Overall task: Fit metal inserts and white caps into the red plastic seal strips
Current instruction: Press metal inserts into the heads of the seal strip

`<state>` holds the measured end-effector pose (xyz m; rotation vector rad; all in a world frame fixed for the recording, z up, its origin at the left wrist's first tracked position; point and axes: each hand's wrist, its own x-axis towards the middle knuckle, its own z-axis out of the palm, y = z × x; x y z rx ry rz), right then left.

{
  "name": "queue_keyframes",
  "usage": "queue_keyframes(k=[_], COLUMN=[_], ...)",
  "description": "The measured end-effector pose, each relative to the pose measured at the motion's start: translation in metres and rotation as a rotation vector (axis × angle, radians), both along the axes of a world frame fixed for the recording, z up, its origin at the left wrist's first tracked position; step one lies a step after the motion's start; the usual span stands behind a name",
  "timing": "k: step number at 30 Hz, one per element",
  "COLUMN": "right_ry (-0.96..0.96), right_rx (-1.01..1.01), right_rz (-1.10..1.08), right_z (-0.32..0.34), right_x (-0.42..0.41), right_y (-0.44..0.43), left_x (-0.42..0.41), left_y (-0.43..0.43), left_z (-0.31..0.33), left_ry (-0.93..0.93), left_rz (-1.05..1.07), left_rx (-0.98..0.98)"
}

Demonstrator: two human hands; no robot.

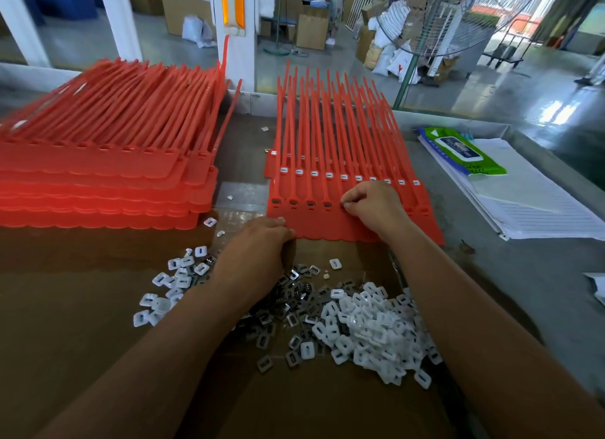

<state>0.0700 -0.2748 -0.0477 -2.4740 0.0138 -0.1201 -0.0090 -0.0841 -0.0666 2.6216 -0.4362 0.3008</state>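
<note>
Covered, cropped and too small to read

The right hand covers the right-hand sockets of the top flat red plastic seal strip sheet; the tiny dark piece it pinches is too small to identify; the left hand hides its palm and part of the heap of grey metal inserts; the tall stack of red strips runs off the left edge; the green wipes pack has an unreadable label.

Matt red plastic strips, shiny metal inserts
</note>
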Motion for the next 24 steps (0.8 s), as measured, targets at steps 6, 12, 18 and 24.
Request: queue_keyframes(k=[6,12,18,24], right_ry=[0.015,-0.007,0.012,-0.02], right_rx=[0.063,0.094,0.076,0.009], right_rz=[-0.022,-0.104,-0.085,0.0], right_z=[-0.0007,-0.0002,0.0003,-0.0002], right_x=[0.0019,0.0049,0.0058,0.0008], right_y=[-0.0009,0.0012,-0.0003,-0.0026], left_x=[0.0004,0.0009,0.0016,0.0016], left_y=[0.0002,0.0008,-0.0004,-0.0003], left_z=[-0.0006,-0.0006,0.0001,0.0009], left_ry=[-0.008,-0.004,-0.004,0.02], left_rz=[0.0,-0.003,-0.004,-0.009], left_rx=[0.001,0.014,0.013,0.036])
